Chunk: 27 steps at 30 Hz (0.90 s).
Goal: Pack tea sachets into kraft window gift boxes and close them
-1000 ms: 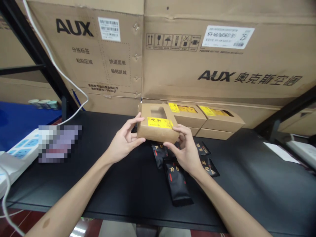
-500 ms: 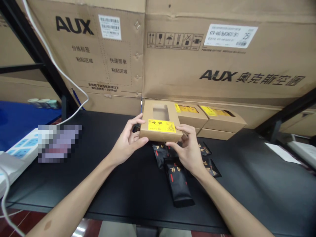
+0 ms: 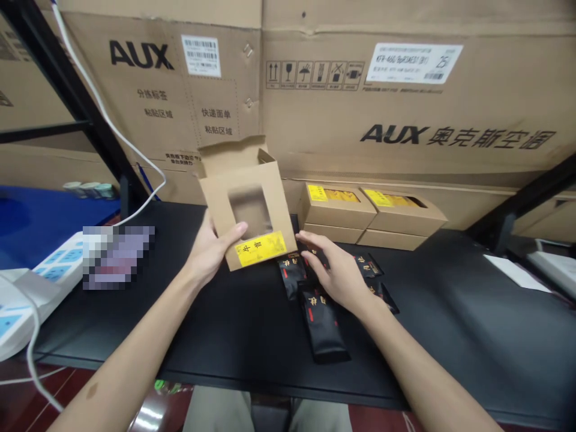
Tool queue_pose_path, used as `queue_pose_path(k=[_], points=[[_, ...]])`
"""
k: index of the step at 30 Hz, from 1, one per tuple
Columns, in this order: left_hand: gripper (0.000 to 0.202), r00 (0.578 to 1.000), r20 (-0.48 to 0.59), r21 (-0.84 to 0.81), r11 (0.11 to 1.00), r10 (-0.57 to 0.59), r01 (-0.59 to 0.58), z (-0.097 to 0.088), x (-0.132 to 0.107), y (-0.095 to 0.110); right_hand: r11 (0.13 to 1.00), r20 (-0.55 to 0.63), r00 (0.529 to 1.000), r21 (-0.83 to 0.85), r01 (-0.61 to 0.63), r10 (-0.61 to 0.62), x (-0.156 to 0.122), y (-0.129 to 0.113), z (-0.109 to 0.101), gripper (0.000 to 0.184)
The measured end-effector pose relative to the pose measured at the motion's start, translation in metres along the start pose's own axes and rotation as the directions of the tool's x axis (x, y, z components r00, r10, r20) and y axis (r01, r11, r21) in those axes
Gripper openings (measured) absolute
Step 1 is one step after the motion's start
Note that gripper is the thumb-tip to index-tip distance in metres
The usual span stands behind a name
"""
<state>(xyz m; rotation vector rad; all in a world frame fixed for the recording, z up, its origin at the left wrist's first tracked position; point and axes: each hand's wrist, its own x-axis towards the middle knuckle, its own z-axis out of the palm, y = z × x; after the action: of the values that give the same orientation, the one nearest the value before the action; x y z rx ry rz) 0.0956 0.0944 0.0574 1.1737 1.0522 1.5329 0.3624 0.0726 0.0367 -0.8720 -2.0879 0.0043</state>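
Kraft box (image 3: 256, 216), lid open, rests in my left hand (image 3: 207, 255), thumb pressing it; right hand (image 3: 337, 273), fingers spread, above black sachets (image 3: 321, 321), closed boxes (image 3: 335, 210) beyond.

Two hands show: the left hand (image 3: 207, 255) and the right hand (image 3: 336, 270). The left hand holds one open kraft box (image 3: 252, 207), which has one window and one yellow label (image 3: 260, 249). At centre right stand four closed kraft boxes (image 3: 335, 207), in two stacks of two. Five black sachets (image 3: 321, 324) lie at lower centre, one mostly hidden by the right hand. Two large AUX cartons (image 3: 405, 114) fill the top of the frame, and one white power strip (image 3: 45, 282) sits at left.
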Motion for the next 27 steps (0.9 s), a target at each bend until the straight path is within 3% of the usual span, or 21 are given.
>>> queue_pose_path(k=[3,7,10,14,18,22,27], points=[[0.082,0.978,-0.119,0.185,0.972,0.170,-0.147,-0.021,-0.008,-0.001,0.993,0.008,0.993,0.002,-0.117,0.117,0.002,0.001,-0.013,0.033],[0.077,0.965,-0.166,0.436,0.893,0.205,-0.114,-0.052,-0.034,-0.002,0.970,0.159,0.957,-0.032,-0.240,0.242,0.004,0.000,-0.025,0.019],[0.078,0.983,-0.132,0.532,0.846,0.129,-0.040,-0.071,-0.058,-0.009,0.950,0.276,0.909,-0.071,-0.305,0.313,0.006,-0.002,-0.027,0.017],[0.080,0.997,-0.070,0.593,0.802,-0.046,0.078,-0.085,-0.083,-0.021,0.939,0.316,0.885,-0.077,-0.334,0.341,0.006,-0.004,-0.022,0.021],[0.072,0.994,-0.096,0.642,0.760,-0.049,0.100,-0.086,-0.095,-0.022,0.956,0.288,0.912,-0.080,-0.281,0.292,0.004,-0.002,-0.015,0.029],[0.070,0.995,-0.092,0.588,0.805,-0.037,0.084,-0.085,-0.098,-0.020,0.988,0.284,0.946,-0.067,-0.142,0.156,-0.007,-0.007,-0.015,0.038],[0.073,0.997,-0.073,0.560,0.826,-0.025,0.062,-0.086,-0.098,-0.020,0.992,0.421,0.906,-0.126,0.004,0.050,-0.028,-0.022,-0.029,0.029]])
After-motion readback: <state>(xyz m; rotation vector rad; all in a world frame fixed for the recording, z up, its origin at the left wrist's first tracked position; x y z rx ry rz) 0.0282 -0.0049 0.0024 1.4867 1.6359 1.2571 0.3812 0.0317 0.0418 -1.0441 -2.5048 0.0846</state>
